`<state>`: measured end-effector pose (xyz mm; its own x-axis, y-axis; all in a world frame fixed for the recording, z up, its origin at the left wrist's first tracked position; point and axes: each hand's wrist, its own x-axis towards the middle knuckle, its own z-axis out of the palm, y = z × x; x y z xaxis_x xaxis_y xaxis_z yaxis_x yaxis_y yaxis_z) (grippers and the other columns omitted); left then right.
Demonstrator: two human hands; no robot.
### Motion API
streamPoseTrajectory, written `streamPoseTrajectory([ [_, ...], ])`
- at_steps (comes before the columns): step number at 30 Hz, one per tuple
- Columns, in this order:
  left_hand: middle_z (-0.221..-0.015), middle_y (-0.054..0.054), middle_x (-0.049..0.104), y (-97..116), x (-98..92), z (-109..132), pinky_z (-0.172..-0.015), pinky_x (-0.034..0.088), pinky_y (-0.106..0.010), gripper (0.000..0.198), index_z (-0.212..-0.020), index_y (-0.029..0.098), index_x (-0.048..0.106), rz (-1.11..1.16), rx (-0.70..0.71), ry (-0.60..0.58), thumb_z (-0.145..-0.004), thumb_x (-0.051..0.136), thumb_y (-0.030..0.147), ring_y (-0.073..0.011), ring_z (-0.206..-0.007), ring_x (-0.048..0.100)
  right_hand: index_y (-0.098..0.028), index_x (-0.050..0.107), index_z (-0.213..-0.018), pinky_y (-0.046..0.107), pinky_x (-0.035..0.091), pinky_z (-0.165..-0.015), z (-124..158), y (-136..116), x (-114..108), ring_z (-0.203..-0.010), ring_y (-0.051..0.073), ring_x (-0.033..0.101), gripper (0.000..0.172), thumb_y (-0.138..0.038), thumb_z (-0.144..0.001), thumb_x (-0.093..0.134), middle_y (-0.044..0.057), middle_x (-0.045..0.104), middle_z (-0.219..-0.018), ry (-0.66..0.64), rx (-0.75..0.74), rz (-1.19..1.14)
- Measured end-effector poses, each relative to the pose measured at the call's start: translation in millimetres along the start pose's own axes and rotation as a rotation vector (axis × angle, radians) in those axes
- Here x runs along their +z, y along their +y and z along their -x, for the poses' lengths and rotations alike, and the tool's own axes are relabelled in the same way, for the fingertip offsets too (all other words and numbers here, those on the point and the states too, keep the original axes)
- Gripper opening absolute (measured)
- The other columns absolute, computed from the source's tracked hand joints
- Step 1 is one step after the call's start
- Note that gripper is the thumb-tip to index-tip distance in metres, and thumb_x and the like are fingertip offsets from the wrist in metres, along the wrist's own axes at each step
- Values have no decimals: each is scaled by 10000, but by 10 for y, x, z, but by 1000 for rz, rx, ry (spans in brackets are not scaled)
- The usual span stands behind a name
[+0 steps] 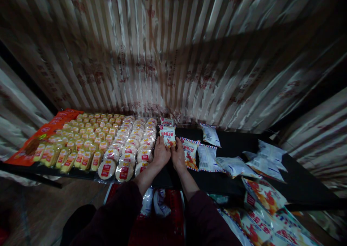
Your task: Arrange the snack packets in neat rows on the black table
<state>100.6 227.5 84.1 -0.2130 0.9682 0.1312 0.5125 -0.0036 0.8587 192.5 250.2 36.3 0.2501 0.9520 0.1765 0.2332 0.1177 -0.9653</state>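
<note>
1. The snack packet is small and white, with a red band of lettering across its top and a coloured picture below.
2. It lies face up, near the middle of the dark counter.
3. The fingers of the left hand and right hand pinch its near corners.

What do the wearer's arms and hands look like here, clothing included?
Both arms wear loose, plain dark maroon sleeves: left sleeve, right sleeve. The cuffs stop short of the wrists, leaving the lower forearms bare. The left hand and right hand are bare too: no gloves, and no watch, ring or bracelet shows, though the light is dim.
</note>
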Motion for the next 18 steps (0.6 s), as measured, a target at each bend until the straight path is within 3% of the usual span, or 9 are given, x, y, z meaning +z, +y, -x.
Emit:
streamPoseTrajectory([
  [9, -1439, -209, 395, 64, 8, -119, -1123, 299, -394, 601, -1391, 55, 363, -226, -21, -50, -805, 480, 116, -263, -1346, 374, -105, 434, -1319, 412, 411, -995, -133, 17, 56, -1121, 244, 566, 556, -258, -785, 420, 169, 580, -1243, -1, -45, 104],
  [18, -1438, -214, 387, 37, 79, -255, -1112, 319, -366, 571, -1378, 47, 375, -259, -20, -38, -816, 455, 111, -265, -1356, 357, -151, 443, -1324, 403, 433, -969, -231, -40, 95, -1103, 244, 586, 518, -205, -810, 417, 132, 610, -1227, -6, -16, 240],
])
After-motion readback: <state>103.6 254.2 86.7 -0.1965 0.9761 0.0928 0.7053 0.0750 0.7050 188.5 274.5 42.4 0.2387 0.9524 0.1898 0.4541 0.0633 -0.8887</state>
